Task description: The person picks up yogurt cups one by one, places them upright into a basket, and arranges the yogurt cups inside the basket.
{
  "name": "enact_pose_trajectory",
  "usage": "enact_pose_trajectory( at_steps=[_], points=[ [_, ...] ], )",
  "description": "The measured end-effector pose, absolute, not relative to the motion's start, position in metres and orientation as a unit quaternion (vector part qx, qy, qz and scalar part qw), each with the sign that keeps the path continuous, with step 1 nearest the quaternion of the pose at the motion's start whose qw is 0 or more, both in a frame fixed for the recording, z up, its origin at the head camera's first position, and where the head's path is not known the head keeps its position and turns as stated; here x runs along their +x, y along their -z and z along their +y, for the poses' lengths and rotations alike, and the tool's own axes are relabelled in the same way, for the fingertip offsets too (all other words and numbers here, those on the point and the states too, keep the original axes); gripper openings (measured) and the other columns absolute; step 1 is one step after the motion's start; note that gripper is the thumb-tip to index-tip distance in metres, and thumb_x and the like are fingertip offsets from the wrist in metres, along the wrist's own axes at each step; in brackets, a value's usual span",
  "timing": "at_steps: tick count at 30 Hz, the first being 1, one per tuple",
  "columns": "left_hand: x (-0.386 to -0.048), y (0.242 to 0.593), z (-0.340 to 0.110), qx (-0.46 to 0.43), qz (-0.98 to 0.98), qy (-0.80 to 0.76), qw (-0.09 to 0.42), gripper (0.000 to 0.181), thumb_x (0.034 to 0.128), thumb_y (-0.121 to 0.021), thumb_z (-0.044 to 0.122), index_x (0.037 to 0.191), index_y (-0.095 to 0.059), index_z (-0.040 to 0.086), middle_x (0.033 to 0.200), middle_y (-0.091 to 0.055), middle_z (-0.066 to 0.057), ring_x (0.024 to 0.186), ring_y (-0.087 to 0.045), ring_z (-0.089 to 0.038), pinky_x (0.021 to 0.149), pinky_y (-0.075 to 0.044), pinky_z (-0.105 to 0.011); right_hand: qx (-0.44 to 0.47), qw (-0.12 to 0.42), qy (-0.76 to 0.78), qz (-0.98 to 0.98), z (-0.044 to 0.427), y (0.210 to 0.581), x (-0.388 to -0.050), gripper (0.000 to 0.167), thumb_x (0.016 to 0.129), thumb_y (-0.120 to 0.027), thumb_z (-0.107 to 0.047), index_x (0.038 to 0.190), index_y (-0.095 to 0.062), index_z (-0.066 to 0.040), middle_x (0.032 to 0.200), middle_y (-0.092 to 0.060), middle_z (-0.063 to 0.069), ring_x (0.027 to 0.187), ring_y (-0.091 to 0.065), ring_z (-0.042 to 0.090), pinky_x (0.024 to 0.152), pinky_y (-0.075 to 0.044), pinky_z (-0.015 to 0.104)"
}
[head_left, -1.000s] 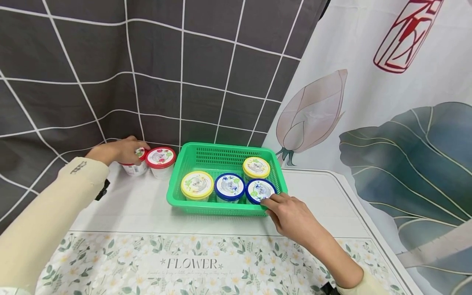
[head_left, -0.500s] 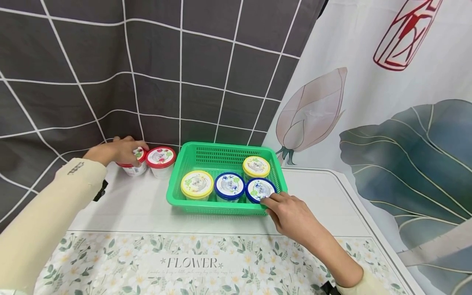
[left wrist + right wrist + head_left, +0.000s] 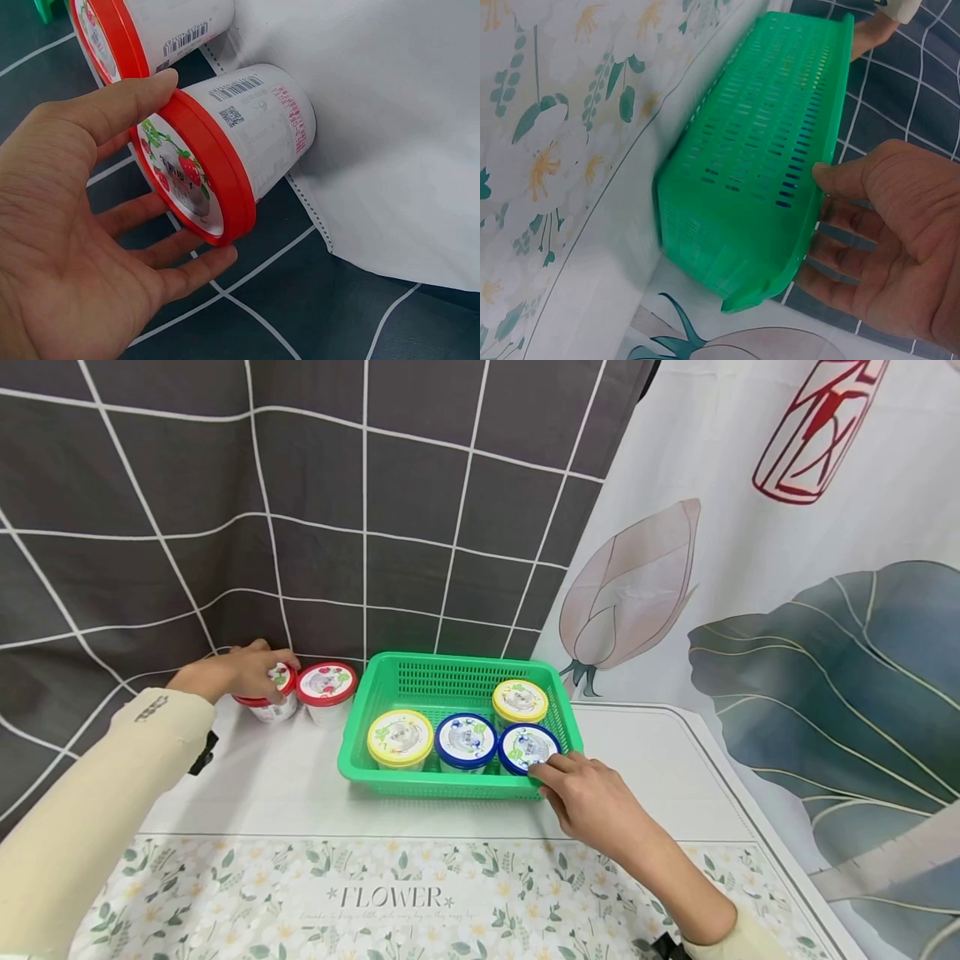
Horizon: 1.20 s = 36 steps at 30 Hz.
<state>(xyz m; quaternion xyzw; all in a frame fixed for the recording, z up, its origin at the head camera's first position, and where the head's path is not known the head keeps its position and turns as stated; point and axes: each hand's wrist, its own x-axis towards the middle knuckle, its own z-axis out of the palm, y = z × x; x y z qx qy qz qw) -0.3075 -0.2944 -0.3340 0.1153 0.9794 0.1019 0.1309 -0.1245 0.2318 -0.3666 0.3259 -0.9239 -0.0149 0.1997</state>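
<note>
At the back left, my left hand (image 3: 243, 672) reaches over a red-lidded tub (image 3: 259, 124) with strawberries pictured on its lid. Thumb and fingers curl round the lid's rim from opposite sides. The tub stands on the white tabletop, partly covered by the hand in the head view. Right beside it is a second red-lidded tub (image 3: 327, 685). My right hand (image 3: 588, 793) grips the near right corner of a green plastic basket (image 3: 465, 787). In the right wrist view, the thumb lies outside the basket's rim and the other fingers go behind it.
Inside the basket are two blue-lidded tubs, one left (image 3: 466, 741) and one right (image 3: 529, 747), plus yellow-lidded tubs at front left (image 3: 401, 738) and back right (image 3: 521, 701). A dark gridded curtain (image 3: 315, 552) hangs close behind. A flowered mat (image 3: 420, 902) covers the front.
My left hand and the tub under it have shifted slightly left. My right hand and the basket stay in place; the head view has tilted a little.
</note>
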Motion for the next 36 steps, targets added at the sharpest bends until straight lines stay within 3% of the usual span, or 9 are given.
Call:
enact_pose_trajectory(
  at_steps=[11,17,25,36],
  points=[
    [-0.302,0.327,-0.292,0.114,0.981,-0.085,0.134,0.065,0.0902,-0.085,0.021,0.149,-0.061,0.007,0.141,-0.048,-0.04,0.126,-0.047,-0.065,0.1,-0.06,-0.075,0.332,0.206,0.014,-0.92,0.232,0.367,-0.124,0.023,0.096,-0.088,-0.01,0.118,-0.081,-0.015,0.102,-0.079,0.0,0.085,-0.067,0.018,0.072,-0.063,0.036],
    [-0.296,0.318,-0.29,0.112,0.979,-0.068,0.156,0.065,0.0909,-0.085,0.025,0.149,-0.062,0.01,0.141,-0.05,-0.038,0.122,-0.053,-0.061,0.093,-0.066,-0.067,0.328,0.203,0.015,-0.922,0.232,0.367,-0.124,0.023,0.096,-0.089,-0.011,0.117,-0.081,-0.015,0.101,-0.079,-0.001,0.085,-0.065,0.018,0.071,-0.062,0.035],
    [-0.293,0.309,-0.292,0.11,0.974,-0.07,0.185,0.07,0.0879,-0.088,0.026,0.15,-0.061,0.01,0.141,-0.05,-0.037,0.125,-0.052,-0.061,0.087,-0.069,-0.058,0.331,0.206,0.015,-0.921,0.231,0.367,-0.124,0.023,0.096,-0.089,-0.01,0.117,-0.081,-0.015,0.101,-0.079,0.0,0.084,-0.065,0.018,0.07,-0.061,0.036],
    [-0.297,0.293,-0.289,0.118,0.967,-0.078,0.211,0.068,0.0888,-0.089,0.025,0.149,-0.062,0.009,0.145,-0.05,-0.037,0.127,-0.052,-0.059,0.088,-0.069,-0.058,0.326,0.207,0.018,-0.922,0.231,0.367,-0.122,0.023,0.096,-0.089,-0.011,0.117,-0.081,-0.016,0.1,-0.078,-0.001,0.083,-0.063,0.017,0.069,-0.06,0.034]
  ],
)
